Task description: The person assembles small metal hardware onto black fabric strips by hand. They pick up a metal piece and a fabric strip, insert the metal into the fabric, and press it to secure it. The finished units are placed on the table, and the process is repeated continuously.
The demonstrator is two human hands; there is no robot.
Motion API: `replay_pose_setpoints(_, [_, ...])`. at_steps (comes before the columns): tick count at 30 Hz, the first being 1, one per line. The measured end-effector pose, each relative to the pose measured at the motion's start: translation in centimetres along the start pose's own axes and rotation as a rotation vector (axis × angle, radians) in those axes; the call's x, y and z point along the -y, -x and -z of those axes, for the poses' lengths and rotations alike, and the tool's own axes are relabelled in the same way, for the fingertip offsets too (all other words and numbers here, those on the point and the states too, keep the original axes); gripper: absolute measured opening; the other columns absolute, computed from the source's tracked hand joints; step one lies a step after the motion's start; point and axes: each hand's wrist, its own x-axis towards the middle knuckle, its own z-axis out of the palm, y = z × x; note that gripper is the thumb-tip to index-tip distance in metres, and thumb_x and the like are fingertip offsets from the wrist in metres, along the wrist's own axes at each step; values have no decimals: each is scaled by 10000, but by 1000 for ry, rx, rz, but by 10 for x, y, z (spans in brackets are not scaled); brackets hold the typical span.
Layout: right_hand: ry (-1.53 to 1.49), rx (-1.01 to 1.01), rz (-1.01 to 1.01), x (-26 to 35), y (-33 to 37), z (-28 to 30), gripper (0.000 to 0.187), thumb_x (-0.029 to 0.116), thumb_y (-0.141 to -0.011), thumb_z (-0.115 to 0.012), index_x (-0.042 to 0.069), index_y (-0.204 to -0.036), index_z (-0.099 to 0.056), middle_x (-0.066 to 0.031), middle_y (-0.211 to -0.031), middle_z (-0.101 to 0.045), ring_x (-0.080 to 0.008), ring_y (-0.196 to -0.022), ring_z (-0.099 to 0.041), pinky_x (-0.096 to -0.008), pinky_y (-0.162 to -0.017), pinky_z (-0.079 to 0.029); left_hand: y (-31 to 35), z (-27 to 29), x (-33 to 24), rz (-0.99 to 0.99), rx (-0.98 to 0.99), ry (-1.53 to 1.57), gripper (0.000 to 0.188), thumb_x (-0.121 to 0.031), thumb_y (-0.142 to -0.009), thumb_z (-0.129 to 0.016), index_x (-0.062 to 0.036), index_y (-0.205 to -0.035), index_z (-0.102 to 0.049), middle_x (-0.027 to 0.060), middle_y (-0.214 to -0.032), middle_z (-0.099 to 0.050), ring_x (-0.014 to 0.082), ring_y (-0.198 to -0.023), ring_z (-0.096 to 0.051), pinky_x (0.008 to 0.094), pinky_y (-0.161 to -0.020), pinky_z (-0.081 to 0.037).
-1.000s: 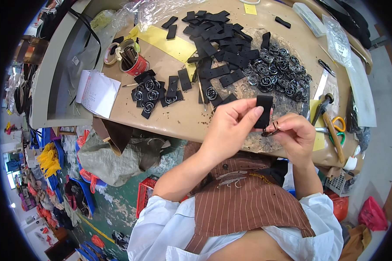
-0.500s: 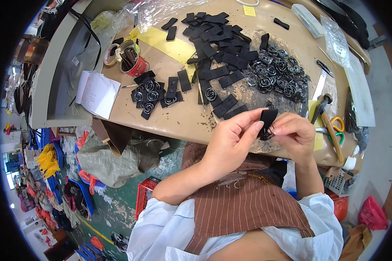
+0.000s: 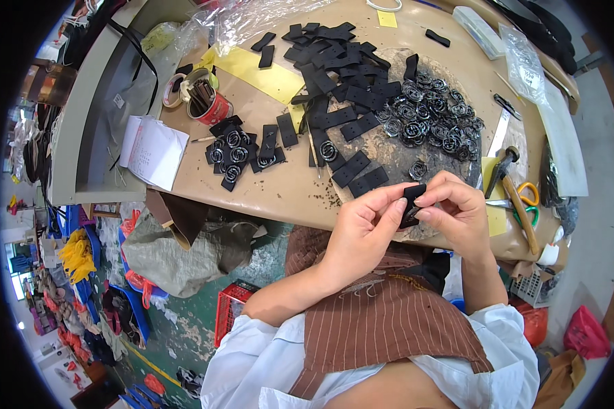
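Matt strips (image 3: 334, 65), glossy metallic coils (image 3: 430, 112)

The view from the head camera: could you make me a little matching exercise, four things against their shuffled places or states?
1. Black rectangular strap piece
2. Red round container
3. Dark-headed hammer with wooden handle
4. Big heap of shiny, dark, coiled metal pieces

A. Right of the right hand
B. Beyond the right hand
C. Filled with thin brown strips
D. Held in left hand and right hand

Pairs: 1-D, 2-C, 3-A, 4-B
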Motion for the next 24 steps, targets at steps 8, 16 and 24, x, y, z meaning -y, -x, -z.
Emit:
replay_pose_setpoints(8, [-49,-72,-13,2,0,-12,130,-42,-762,-658,-16,-888,-639,-64,-870,-550,-122,-804,-542,-229,-709,-435,3,1,14,-136,-2,25,310,-75,-929,-504,7,-1228,-510,74,-1072,-620,91,-959,-583,238,-802,-499])
replay_pose_setpoints(16, [353,-129,88,5,3,-21,136,9,-742,-676,-6,-870,-631,-74,-843,-534,-155,-762,-536,-260,-674,-445,0,7,20,60,-25,255,313,-101,-914,-542,-20,-1215,-512,68,-1044,-631,118,-935,-610,284,-812,-524])
replay_pose_setpoints(24, [354,-267,263,-12,5,-32,271,34,-766,-650,8,-1024,-569,-80,-886,-519,-168,-800,-520,-276,-711,-441,-2,5,23,102,-5,588,159,-143,-949,-479,-79,-1086,-526,98,-1063,-610,176,-993,-600,339,-853,-510])
